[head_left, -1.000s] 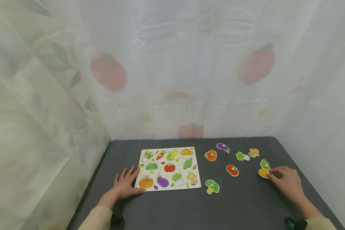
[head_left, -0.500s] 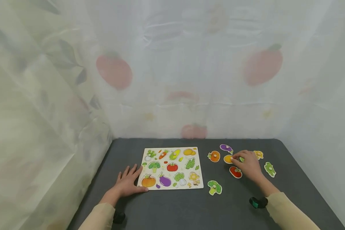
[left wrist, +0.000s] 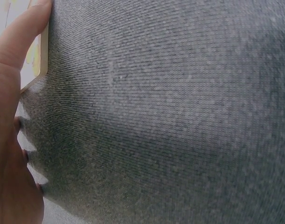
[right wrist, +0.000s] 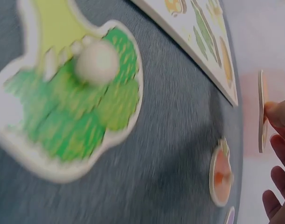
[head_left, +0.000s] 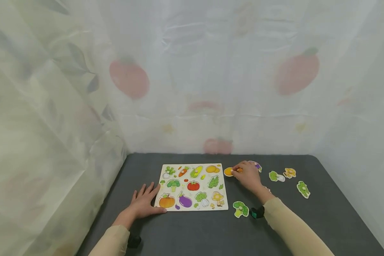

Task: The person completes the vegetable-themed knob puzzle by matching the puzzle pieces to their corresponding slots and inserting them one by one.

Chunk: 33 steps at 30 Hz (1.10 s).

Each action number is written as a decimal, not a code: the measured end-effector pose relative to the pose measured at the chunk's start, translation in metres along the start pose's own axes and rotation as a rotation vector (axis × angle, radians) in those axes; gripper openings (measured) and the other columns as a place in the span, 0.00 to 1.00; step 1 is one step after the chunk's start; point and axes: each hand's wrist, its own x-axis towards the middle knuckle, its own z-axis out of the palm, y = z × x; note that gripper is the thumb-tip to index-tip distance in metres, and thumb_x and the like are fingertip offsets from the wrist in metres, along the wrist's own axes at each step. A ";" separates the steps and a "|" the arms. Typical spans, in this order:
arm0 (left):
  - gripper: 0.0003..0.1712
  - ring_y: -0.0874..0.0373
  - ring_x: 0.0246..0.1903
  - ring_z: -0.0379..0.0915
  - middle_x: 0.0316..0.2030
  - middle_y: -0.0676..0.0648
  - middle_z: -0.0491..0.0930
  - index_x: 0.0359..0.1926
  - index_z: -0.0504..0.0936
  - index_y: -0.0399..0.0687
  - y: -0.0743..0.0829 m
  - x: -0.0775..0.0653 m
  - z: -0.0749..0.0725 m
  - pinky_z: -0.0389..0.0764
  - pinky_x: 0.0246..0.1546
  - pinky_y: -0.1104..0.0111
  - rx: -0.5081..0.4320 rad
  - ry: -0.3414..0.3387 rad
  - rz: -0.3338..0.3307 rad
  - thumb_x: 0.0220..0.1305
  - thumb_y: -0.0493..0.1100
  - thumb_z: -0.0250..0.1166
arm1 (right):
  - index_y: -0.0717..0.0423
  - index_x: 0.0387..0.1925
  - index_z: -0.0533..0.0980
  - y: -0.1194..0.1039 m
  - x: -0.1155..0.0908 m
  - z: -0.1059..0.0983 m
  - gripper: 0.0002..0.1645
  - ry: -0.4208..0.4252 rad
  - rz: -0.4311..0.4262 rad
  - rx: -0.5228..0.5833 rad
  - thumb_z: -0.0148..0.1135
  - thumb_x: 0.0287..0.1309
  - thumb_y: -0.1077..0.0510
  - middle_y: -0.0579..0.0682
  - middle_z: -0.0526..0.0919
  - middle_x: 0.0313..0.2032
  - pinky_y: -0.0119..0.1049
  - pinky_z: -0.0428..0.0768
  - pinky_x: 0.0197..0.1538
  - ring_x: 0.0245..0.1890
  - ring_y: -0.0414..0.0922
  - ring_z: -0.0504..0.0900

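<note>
My left hand (head_left: 142, 205) lies with spread fingers at the left edge of a white vegetable puzzle board (head_left: 192, 207), the thumb along its front left corner. In the left wrist view the thumb (left wrist: 18, 35) rests on the board's edge. My right hand (head_left: 251, 177) pinches a yellow oval puzzle piece (head_left: 228, 172) just off the board's upper right corner. The right wrist view shows that piece (right wrist: 261, 112) edge-on, raised above the table, thumb and finger at its knob side. An orange pumpkin piece (right wrist: 220, 179) lies below the hand, mostly covered in the head view.
A broccoli piece (head_left: 241, 209) lies right of the board's front corner. Farther right are a bok choy piece (head_left: 276, 176), a mushroom piece (head_left: 289, 172) and a green piece (head_left: 303, 189). The eggplant piece (head_left: 257, 166) and tomato piece (head_left: 267, 188) are partly hidden by the right arm.
My right hand has lifted the yellow piece from beside the green piece at the far right and carried it left, close to the board. The left hand stays at the board.
</note>
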 end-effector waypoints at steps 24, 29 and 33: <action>0.69 0.30 0.77 0.33 0.80 0.40 0.47 0.82 0.54 0.57 0.001 -0.002 -0.001 0.34 0.69 0.30 0.036 -0.013 -0.035 0.46 0.81 0.69 | 0.50 0.39 0.89 -0.036 0.032 0.064 0.12 -0.087 0.110 -0.094 0.72 0.62 0.48 0.53 0.82 0.50 0.57 0.67 0.59 0.57 0.57 0.70; 0.69 0.30 0.77 0.33 0.80 0.40 0.47 0.82 0.54 0.57 0.001 -0.002 -0.001 0.34 0.69 0.30 0.030 -0.013 -0.037 0.45 0.81 0.69 | 0.49 0.39 0.89 -0.039 0.034 0.070 0.11 -0.092 0.107 -0.126 0.71 0.63 0.47 0.53 0.82 0.51 0.56 0.69 0.59 0.57 0.57 0.71; 0.69 0.30 0.77 0.33 0.80 0.40 0.47 0.82 0.55 0.57 0.001 -0.001 0.000 0.34 0.70 0.30 0.031 -0.012 -0.031 0.46 0.81 0.69 | 0.48 0.38 0.89 -0.040 0.034 0.073 0.11 -0.087 0.101 -0.122 0.72 0.63 0.46 0.52 0.82 0.50 0.55 0.69 0.58 0.57 0.57 0.71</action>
